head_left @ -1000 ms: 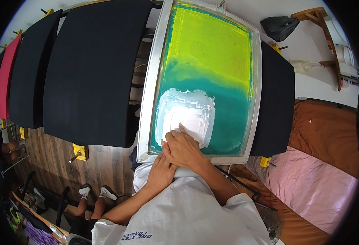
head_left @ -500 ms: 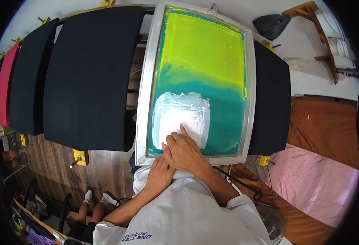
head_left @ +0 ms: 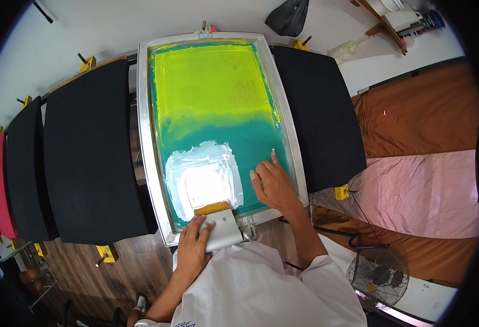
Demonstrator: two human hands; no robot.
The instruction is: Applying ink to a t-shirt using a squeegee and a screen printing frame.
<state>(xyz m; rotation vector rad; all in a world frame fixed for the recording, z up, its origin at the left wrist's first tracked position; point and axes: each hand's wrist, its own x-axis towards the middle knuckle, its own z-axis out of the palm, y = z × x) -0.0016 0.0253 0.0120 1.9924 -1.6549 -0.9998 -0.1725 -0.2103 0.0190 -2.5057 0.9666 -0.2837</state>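
Left hand (head_left: 192, 246): palm down, fingers laid over the left part of a grey squeegee (head_left: 224, 231); whether it grips underneath, cannot tell. Right hand (head_left: 276, 186): grasping nothing, index finger extended with white on its tip, others partly curled, over the green area (head_left: 256, 139); contact unclear.

Squeegee at the near edge of the screen frame (head_left: 147, 136), under the left hand's fingers, left of and nearer the body than the right hand. Its amber blade (head_left: 213, 207) points away from the body, at the near edge of a thick white ink patch (head_left: 204, 182). Patch lies beyond the left hand, left of the right.

Farther out: yellow-green area (head_left: 209, 82) across the screen's far half. Black panels either side, left (head_left: 87, 152) and right (head_left: 318, 120). Wire fan (head_left: 378, 278) lower right.
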